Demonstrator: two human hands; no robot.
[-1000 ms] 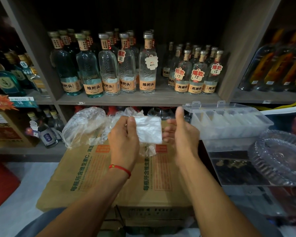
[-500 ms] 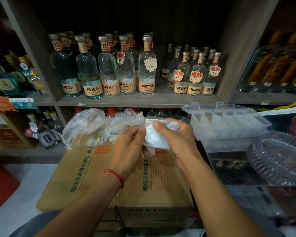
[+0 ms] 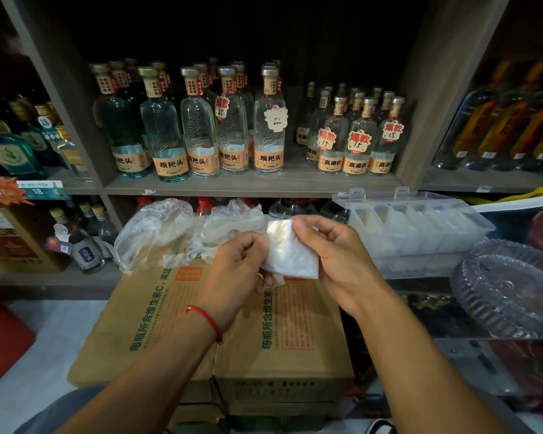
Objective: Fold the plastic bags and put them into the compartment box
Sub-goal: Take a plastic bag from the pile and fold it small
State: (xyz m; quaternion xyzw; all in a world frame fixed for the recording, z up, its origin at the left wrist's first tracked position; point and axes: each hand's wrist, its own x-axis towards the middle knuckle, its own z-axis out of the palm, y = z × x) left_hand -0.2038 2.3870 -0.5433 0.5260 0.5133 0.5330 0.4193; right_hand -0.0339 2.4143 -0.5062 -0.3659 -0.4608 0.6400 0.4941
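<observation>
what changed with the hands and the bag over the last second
A second ago the left hand pinched the folded plastic bag flat while the right hand stood open beside it. The right hand has since closed onto the bag, and both hands now grip it, folded smaller and tilted. The loose plastic bags on the cardboard box and the compartment box stayed put.

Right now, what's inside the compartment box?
The compartment box stands open, and its row of cells holds pale folded plastic bags. The translucent walls blur the contents, so I cannot count the bags or tell whether any cell is free.
</observation>
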